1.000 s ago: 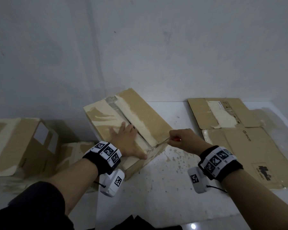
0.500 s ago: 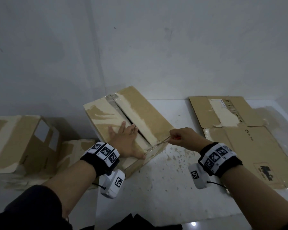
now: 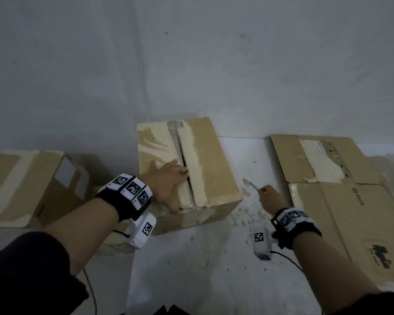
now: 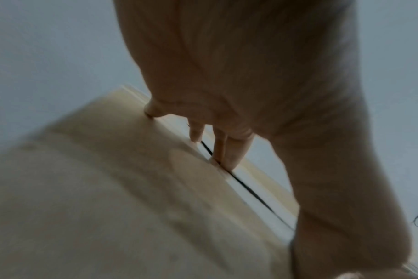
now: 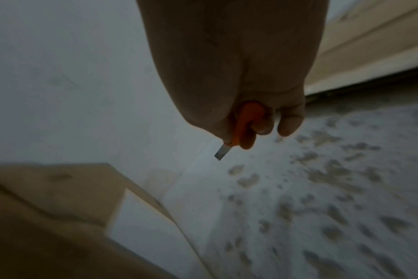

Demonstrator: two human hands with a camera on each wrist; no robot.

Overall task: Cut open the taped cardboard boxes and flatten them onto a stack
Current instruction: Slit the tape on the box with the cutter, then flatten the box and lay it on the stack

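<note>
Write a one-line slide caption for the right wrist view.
Right hand grips an orange-handled utility knife, short blade exposed, above a speckled white tabletop.

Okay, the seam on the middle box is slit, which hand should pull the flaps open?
Left, probably. The left hand already lies on the box with its fingers at the slit, while the right hand grips the cutter away from the box.
</note>
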